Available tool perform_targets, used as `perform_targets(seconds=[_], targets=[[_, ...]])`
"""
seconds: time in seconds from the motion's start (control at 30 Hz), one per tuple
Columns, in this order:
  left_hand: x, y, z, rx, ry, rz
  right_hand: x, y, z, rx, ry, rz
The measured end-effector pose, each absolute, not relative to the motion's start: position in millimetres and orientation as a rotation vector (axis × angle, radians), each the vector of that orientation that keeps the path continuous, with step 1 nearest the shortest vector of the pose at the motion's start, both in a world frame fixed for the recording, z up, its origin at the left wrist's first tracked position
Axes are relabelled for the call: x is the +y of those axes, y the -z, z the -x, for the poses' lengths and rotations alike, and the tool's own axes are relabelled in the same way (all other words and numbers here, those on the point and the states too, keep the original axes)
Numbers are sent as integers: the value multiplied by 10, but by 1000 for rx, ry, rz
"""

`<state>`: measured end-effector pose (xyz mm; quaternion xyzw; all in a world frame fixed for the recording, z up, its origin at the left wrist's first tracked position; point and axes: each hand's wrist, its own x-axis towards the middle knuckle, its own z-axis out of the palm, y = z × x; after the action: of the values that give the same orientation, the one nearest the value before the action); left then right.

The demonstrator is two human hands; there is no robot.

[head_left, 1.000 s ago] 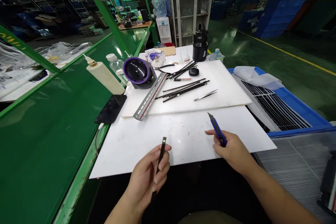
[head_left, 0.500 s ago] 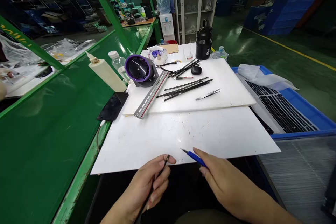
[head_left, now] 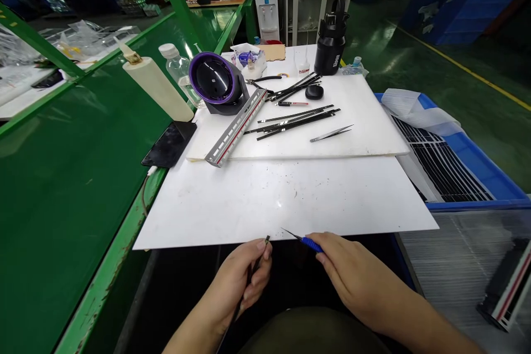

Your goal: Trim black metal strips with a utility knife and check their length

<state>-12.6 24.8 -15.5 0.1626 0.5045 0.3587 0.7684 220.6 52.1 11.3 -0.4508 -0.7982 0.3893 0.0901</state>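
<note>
My left hand [head_left: 244, 276] is closed around a thin black strip [head_left: 235, 312], whose small end pokes up past the thumb and forefinger. In my right hand [head_left: 344, 271] is a blue-handled craft knife [head_left: 310, 244], its fine dark tip pointing left toward the strip's end without touching it. Both hands are at the near edge of the white board [head_left: 232, 199]. Farther back on a white foam pad [head_left: 365, 133] lie several black strips [head_left: 298, 121], a pair of tweezers [head_left: 331, 134] and a grey slotted rail with a red line [head_left: 236, 130].
A round black device with a purple rim [head_left: 211, 78], a cream squeeze bottle [head_left: 160, 88] and a phone [head_left: 169, 144] stand or lie at left. Behind are pliers [head_left: 265, 78] and a black flask [head_left: 331, 47]. A blue tray [head_left: 504, 180] of strips is at right.
The view has tipped downward, so the bench sits higher in the frame. My left fingers have curled in closer around the strip, and the knife remains in my right hand.
</note>
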Motion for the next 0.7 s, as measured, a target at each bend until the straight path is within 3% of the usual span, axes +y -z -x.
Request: perform_targets(seconds=[0.7], targets=[[275, 238, 119, 1139, -707, -323, 579, -52, -2070, -2621, -1032, 1304]])
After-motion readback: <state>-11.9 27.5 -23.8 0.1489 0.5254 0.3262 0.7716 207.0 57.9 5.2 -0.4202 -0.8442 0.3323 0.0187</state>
